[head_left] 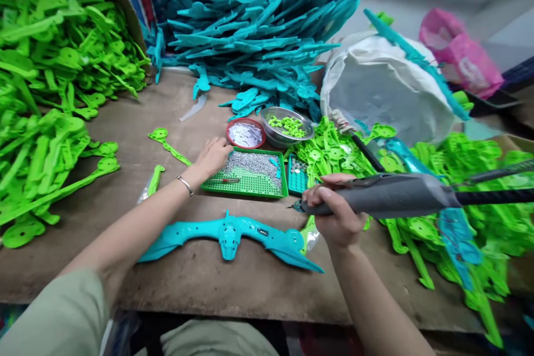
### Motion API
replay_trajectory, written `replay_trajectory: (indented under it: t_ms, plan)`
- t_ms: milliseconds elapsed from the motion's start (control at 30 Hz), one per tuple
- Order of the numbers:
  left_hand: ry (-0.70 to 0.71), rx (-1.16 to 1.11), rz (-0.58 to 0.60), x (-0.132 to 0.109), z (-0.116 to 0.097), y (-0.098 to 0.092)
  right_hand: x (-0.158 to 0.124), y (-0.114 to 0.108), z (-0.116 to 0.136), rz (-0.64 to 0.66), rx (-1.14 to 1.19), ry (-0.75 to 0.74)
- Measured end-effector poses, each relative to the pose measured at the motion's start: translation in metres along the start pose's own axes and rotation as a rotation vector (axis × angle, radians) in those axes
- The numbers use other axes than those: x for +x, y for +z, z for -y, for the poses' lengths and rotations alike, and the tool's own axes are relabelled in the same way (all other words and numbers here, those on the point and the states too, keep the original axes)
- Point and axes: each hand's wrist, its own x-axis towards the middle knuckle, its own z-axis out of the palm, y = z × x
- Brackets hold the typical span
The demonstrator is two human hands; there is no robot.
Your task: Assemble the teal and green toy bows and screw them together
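My left hand [213, 156] reaches to the upper left corner of a green tray [254, 196] that holds small metal screws [252, 162]. Its fingers are bent together at the screws, and whatever is between them is hidden. My right hand [336, 211] is wrapped round a dark grey electric screwdriver [387, 194], whose bit points left over the table. In front of me, between my forearms, a turquoise bow-shaped plastic part [204, 229] lies flat with an animal-head piece at its middle.
Green plastic parts [62, 55] are heaped at left, with another heap [471, 222] at right. Turquoise parts [258, 39] are stacked at the back. A red basket [246, 132], a metal bowl [287, 136] and a turquoise tray [297, 182] surround the green tray. A white sack [375, 83] stands behind.
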Motion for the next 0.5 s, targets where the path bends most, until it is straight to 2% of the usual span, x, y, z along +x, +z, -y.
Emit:
replay_trajectory:
  t_ms: [133,233,333,400,500]
  plan:
    - [0.159,-0.047,-0.001,0.013,-0.027,0.008,-0.003,-0.009,0.010,-0.036,0.019,-0.012]
    - [0.289,-0.087,0.012,0.031,-0.057,0.019,-0.009,-0.008,0.012,-0.043,0.031,0.010]
    - [0.352,-0.104,0.035,0.049,-0.080,0.029,-0.016,-0.005,0.012,-0.033,0.022,0.036]
    - [0.353,-0.104,0.051,0.058,-0.087,0.032,-0.021,-0.005,0.013,-0.014,0.024,0.023]
    - [0.340,-0.114,0.069,0.063,-0.086,0.033,-0.026,-0.007,0.016,0.003,0.028,-0.009]
